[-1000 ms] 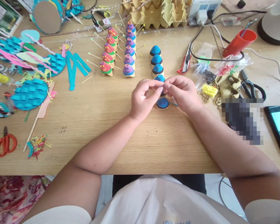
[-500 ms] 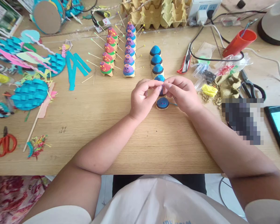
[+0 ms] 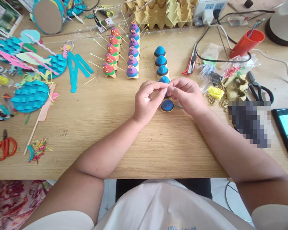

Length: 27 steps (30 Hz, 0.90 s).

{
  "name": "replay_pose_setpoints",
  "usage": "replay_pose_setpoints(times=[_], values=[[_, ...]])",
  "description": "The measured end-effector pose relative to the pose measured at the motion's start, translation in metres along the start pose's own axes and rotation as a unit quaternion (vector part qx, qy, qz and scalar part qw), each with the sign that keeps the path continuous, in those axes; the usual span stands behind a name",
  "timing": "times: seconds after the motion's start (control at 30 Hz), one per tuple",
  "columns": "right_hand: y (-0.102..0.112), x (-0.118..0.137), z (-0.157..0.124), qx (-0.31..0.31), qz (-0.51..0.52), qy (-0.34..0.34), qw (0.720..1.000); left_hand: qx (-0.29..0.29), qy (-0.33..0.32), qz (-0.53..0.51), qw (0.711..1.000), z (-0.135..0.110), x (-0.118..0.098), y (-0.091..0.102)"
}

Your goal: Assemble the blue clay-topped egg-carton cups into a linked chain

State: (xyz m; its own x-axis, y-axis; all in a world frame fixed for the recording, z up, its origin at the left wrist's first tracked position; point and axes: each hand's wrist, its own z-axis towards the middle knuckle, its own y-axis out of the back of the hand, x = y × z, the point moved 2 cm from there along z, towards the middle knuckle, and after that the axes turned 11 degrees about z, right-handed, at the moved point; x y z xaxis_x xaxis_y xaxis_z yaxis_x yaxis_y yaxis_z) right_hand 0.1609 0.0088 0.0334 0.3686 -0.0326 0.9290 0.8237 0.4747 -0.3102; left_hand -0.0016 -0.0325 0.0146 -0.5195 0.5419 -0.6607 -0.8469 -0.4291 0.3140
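Note:
My left hand (image 3: pixel 147 100) and my right hand (image 3: pixel 188 97) meet at their fingertips above a row of blue-topped egg-carton cups. Both are closed in a pinch on a tiny purple bit of clay (image 3: pixel 167 87), mostly hidden by the fingers. Just below them sits the nearest cup (image 3: pixel 167 104), blue with a dark band and two small purplish dots on its face. Behind the fingers, another blue cup (image 3: pixel 163 80) is partly covered. Farther back stand more plain blue cups (image 3: pixel 161 60). A thin blue stick pokes out beside my right hand.
Left of the blue row stand purple cups (image 3: pixel 132 72) and red cups (image 3: pixel 108 68) with pin-like sticks. A utility knife (image 3: pixel 191 62), plastic bags, yellow clay (image 3: pixel 215 93), black scissors (image 3: pixel 259 89) and a phone (image 3: pixel 286 131) lie right. Orange-handled scissors (image 3: pixel 5 148) and woven paper crafts (image 3: pixel 30 95) lie left.
Both hands stay almost in place, with only slight movement of the pinching fingertips. The view has shifted very slightly.

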Motion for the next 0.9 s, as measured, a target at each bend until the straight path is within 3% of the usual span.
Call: replay_pose_setpoints(times=[0.9], values=[[0.0014,0.0004,0.0003,-0.014,-0.002,-0.005,1.0,0.012,-0.01,0.003,1.0,-0.0009,0.0021,0.0002]])
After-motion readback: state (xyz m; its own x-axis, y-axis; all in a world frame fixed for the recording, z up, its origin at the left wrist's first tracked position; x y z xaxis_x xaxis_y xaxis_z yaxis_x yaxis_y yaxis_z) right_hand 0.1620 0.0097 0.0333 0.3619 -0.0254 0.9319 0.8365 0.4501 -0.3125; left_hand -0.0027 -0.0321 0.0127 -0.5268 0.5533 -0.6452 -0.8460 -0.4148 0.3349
